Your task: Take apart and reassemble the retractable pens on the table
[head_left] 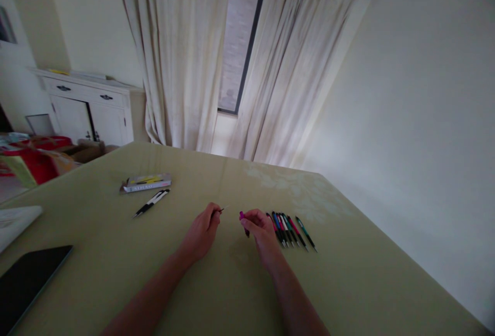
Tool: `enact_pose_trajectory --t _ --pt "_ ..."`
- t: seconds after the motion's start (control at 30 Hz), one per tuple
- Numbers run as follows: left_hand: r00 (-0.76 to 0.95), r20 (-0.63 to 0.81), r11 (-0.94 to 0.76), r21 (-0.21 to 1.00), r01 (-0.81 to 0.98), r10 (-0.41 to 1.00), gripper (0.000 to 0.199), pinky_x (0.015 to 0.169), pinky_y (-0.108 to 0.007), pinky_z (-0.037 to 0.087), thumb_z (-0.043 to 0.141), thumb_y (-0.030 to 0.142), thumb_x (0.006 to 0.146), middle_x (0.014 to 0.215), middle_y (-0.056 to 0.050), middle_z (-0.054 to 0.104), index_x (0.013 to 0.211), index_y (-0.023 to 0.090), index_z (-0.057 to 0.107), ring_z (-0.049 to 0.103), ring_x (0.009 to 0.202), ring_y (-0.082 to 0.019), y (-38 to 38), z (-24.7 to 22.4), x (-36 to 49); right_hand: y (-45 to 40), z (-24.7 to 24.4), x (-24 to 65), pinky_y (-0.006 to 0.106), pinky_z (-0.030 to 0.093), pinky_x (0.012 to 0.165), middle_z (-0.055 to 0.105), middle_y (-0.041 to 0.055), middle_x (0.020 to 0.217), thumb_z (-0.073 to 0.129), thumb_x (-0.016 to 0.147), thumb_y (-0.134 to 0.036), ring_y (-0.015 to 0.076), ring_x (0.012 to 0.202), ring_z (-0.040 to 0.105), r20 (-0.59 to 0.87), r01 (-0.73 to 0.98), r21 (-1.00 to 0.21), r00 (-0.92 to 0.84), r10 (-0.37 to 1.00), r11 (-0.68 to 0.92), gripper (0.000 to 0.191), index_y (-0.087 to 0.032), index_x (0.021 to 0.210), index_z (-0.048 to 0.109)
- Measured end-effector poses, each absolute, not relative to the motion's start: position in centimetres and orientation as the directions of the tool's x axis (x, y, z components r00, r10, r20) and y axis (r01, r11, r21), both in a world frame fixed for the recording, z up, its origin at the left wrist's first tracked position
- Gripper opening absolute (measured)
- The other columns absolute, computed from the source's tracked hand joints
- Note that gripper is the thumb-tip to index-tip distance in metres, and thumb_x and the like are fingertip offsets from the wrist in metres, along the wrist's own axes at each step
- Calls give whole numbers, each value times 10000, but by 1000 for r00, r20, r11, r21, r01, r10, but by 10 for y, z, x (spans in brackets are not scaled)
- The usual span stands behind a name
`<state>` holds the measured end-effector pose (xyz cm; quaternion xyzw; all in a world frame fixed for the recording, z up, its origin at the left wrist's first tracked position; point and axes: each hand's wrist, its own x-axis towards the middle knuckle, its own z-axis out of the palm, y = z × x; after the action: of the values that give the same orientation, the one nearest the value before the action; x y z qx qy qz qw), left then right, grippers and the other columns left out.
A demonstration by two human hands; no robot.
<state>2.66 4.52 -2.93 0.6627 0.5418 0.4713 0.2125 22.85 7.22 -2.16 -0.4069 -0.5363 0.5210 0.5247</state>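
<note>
Pen (pixel 242 216) and rod (pixel 223 210) face each other across a gap

Our left hand (pixel 201 230) is curled, thumb and forefinger seemingly pinching the rod; its thin, pale tip sticks out to the right and slightly away from us. What the rod is, we cannot tell: it is too small and blurred. Our right hand (pixel 262 230) pinches the pen between thumb and fingers, the magenta end up and towards the left hand, the dark end below the grip. So the pen lies to the right of the rod, apart from it, and their long axes cross rather than line up. How far the pen tilts towards us, we cannot judge. Both hands appear raised over the table (pixel 348 274).

Just beyond the right hand, on its right side, lies a row (pixel 288 230) of pens, roughly side by side, tips towards us; a teal one (pixel 306 234) ends it on the right. That hand is the nearer to the row. Farther out on our left, nearer the left hand, a black-and-white pen (pixel 151 203) lies aslant, just in front of a box (pixel 149 186). Nearest us on that side is a dark slab (pixel 34 279).
</note>
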Motion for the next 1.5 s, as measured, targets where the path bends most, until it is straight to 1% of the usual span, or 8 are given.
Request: enact_pose_trajectory --t 0.13,0.23,0.33,0.5,0.63,0.97,1.13,1.5 --pt "-14 389 -324 787 525 921 207 691 -298 437 372 369 1016 781 13 621 991 236 528 597 715 -183 47 -31 28 76 -27 236 309 495 656 737 55 796 759 748 -321 213 713 669 235 232 -945 -14 972 232 159 -198 820 689" --pt "49 398 -361 767 530 916 225 765 -318 474 392 370 1019 886 -21 681 1028 232 570 636 809 -195 46 -32 30 78 -33 242 324 473 677 709 53 768 683 766 -224 218 692 655 331 561 -786 28 943 259 44 -208 791 651" --pt "130 399 -403 742 536 908 256 856 -346 486 416 380 1027 1006 -46 723 1057 237 627 661 942 -216 42 -28 33 78 -36 244 335 445 703 690 62 765 654 762 -174 231 716 634 376 697 -667 9 927 263 45 -212 752 634" --pt "204 356 -402 678 615 912 293 768 -326 491 432 371 1022 881 -42 730 926 225 667 660 842 -217 36 -21 38 73 -28 235 314 452 704 704 61 816 589 932 -396 223 752 625 355 444 -822 -90 930 357 239 -203 839 694" --pt "212 337 -389 649 653 917 295 763 -330 484 450 370 1027 865 -47 728 899 215 665 662 820 -219 37 -23 39 68 -20 229 278 444 641 701 26 742 663 900 -440 191 681 615 275 248 -908 -250 928 336 263 -199 828 739" --pt "180 406 -421 647 636 896 314 817 -341 492 470 423 1031 914 -40 740 932 228 696 664 875 -224 46 -32 26 81 -27 239 262 401 533 696 26 697 758 799 -461 159 579 561 211 92 -971 -95 973 220 290 -176 856 747" --pt "170 383 -393 639 661 908 337 844 -343 493 491 444 1023 943 -48 757 945 232 742 678 888 -226 44 -28 24 75 -22 237 275 414 570 724 32 749 720 847 -406 177 628 587 270 252 -917 -173 947 308 221 -198 889 777" --pt "129 299 -268 491 829 946 300 798 -342 445 469 328 1017 885 -71 735 834 208 675 669 867 -245 53 -30 7 64 -12 241 333 426 776 679 63 817 667 827 -126 239 840 606 405 713 -504 -304 862 488 107 -208 762 692"
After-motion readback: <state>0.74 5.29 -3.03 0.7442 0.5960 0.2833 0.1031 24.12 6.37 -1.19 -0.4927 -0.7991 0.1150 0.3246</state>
